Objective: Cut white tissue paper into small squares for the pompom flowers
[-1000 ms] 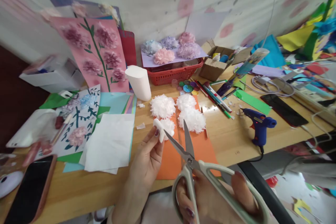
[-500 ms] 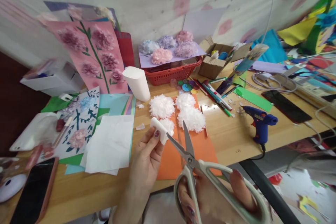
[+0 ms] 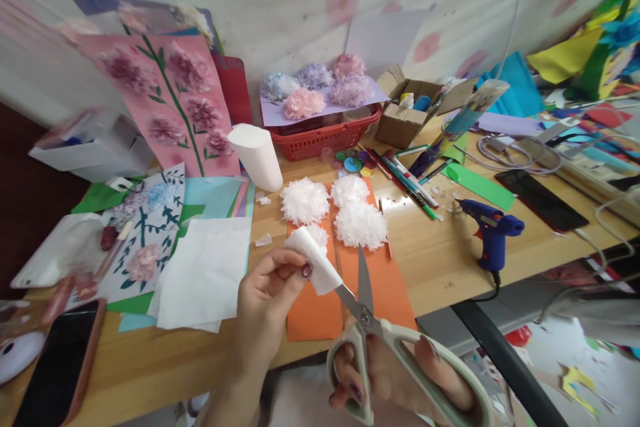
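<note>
My left hand (image 3: 273,293) pinches a folded strip of white tissue paper (image 3: 320,267) between thumb and fingers, over the orange paper (image 3: 380,287). Wrapped through the handles of a pair of scissors (image 3: 366,320) is my right hand (image 3: 395,367). The blades stand apart; one reaches into the lower end of the white strip, the other points up beside it. Several fluffy white paper flowers (image 3: 361,223) lie on the orange paper just beyond, one partly hidden behind the strip.
A white paper roll (image 3: 257,159) stands behind the flowers. White sheets (image 3: 203,273) lie at left near a phone (image 3: 63,360). At right are markers (image 3: 407,180), a blue glue gun (image 3: 493,230) and a second phone (image 3: 543,199). A red basket (image 3: 327,139) stands at the back.
The white strip now shows longer and slants down toward the scissors, with one blade inside its end. My left hand has shifted slightly left, and the view has moved a little.
</note>
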Demonstrator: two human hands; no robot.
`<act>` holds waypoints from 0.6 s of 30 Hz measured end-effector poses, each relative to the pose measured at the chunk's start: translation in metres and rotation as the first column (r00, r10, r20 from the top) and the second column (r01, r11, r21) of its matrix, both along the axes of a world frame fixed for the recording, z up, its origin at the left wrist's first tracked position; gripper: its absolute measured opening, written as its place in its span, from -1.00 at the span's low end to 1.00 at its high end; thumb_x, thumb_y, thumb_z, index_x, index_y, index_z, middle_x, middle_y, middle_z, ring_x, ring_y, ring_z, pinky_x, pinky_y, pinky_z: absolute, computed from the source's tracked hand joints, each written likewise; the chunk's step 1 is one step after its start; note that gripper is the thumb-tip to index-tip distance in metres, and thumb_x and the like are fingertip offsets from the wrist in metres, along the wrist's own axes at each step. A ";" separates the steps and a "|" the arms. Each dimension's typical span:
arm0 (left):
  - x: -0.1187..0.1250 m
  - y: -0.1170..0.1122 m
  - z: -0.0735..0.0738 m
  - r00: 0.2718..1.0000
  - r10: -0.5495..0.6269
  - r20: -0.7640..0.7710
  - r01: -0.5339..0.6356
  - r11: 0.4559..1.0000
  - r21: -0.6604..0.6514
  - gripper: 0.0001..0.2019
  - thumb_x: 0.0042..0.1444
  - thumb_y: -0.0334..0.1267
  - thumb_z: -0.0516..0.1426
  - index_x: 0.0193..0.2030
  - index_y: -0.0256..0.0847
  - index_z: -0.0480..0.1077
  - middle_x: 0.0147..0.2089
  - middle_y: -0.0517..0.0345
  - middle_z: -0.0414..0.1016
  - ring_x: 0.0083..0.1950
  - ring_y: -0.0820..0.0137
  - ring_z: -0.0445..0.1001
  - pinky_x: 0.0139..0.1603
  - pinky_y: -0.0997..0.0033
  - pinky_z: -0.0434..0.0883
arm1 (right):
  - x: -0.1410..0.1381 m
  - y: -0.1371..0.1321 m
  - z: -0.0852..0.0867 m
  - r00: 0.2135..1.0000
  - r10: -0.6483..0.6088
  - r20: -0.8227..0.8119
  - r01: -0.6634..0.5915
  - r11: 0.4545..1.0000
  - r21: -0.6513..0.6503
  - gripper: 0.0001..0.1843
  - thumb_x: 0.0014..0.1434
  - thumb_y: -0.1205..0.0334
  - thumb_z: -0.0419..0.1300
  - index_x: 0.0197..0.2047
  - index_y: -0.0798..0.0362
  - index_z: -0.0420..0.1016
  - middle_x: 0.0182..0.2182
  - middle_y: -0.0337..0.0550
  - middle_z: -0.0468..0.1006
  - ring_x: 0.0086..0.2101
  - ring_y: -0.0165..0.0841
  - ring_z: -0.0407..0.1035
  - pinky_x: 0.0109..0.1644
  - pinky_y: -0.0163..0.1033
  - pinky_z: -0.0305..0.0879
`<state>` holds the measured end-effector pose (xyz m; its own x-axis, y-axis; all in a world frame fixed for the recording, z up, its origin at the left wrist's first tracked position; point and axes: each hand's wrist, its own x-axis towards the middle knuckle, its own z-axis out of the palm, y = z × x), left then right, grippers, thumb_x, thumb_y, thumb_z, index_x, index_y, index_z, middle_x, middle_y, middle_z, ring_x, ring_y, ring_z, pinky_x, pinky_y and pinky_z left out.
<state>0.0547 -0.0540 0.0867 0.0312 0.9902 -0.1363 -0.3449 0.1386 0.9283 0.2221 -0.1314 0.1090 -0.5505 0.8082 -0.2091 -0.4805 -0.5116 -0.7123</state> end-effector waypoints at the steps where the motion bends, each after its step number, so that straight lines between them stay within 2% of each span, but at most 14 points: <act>1: -0.001 -0.001 0.000 1.000 -0.020 -0.020 0.021 1.000 0.005 -0.91 0.00 -0.30 0.40 -0.38 -0.18 0.60 -0.36 0.19 0.61 -0.29 0.50 0.56 -0.24 0.67 0.47 | -0.002 -0.001 -0.001 0.996 -0.075 -0.050 0.074 0.997 -0.024 -0.38 0.19 -0.42 0.04 -0.12 -0.07 0.54 -0.30 -0.09 0.52 -0.17 -0.16 0.52 -0.05 -0.02 0.49; 3: -0.002 -0.003 0.000 0.997 -0.057 -0.053 0.057 0.998 0.002 -0.92 0.01 -0.34 0.39 -0.40 -0.18 0.57 -0.37 0.19 0.58 -0.30 0.48 0.54 -0.26 0.64 0.46 | -0.006 -0.002 -0.010 0.978 -0.150 -0.141 0.147 0.989 -0.032 -0.40 0.23 -0.37 0.04 -0.17 -0.01 0.57 -0.34 -0.08 0.50 -0.19 -0.15 0.52 -0.09 -0.03 0.50; 7: -0.001 -0.006 0.001 0.991 -0.087 -0.100 0.086 0.996 -0.014 -0.88 -0.02 -0.36 0.39 -0.44 -0.19 0.53 -0.43 0.22 0.50 -0.36 0.47 0.48 -0.33 0.61 0.42 | -0.009 -0.002 -0.036 0.947 -0.092 -0.308 0.113 0.992 0.050 -0.34 0.15 -0.43 0.11 -0.20 0.05 0.54 -0.36 -0.06 0.46 -0.26 -0.16 0.51 -0.16 -0.07 0.47; 9: 0.000 -0.006 0.000 0.989 -0.088 -0.119 0.088 0.996 -0.010 -0.83 -0.04 -0.36 0.40 -0.48 -0.20 0.48 -0.47 0.25 0.44 -0.40 0.49 0.43 -0.37 0.62 0.38 | -0.008 -0.001 -0.045 0.935 -0.088 -0.345 0.111 0.993 0.050 -0.33 0.16 -0.44 0.09 -0.20 0.07 0.51 -0.35 -0.05 0.46 -0.29 -0.18 0.49 -0.17 -0.08 0.45; 14: 0.000 -0.007 -0.003 0.994 -0.065 -0.087 0.061 0.997 -0.050 -0.60 -0.03 -0.29 0.41 -0.57 -0.20 0.23 -0.52 0.33 0.29 -0.43 0.54 0.29 -0.38 0.66 0.30 | -0.008 0.004 -0.040 0.929 -0.068 -0.364 0.101 0.992 0.072 -0.31 0.20 -0.44 0.03 -0.21 0.09 0.46 -0.36 -0.08 0.41 -0.33 -0.23 0.44 -0.19 -0.10 0.40; 18: -0.003 -0.007 -0.009 0.991 -0.091 -0.093 0.084 0.993 -0.077 -0.55 0.02 -0.21 0.39 -0.56 -0.18 0.15 -0.53 0.34 0.21 -0.43 0.52 0.20 -0.39 0.62 0.24 | -0.012 0.008 -0.037 0.939 -0.088 -0.333 0.111 0.993 0.049 -0.27 0.15 -0.49 0.04 -0.24 0.10 0.44 -0.43 -0.14 0.37 -0.45 -0.31 0.37 -0.29 -0.16 0.39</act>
<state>0.0519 -0.0607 0.0778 0.1005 0.9716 -0.2143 -0.2378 0.2326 0.9431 0.2099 -0.1234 0.0721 -0.4955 0.8682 0.0262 -0.7403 -0.4063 -0.5356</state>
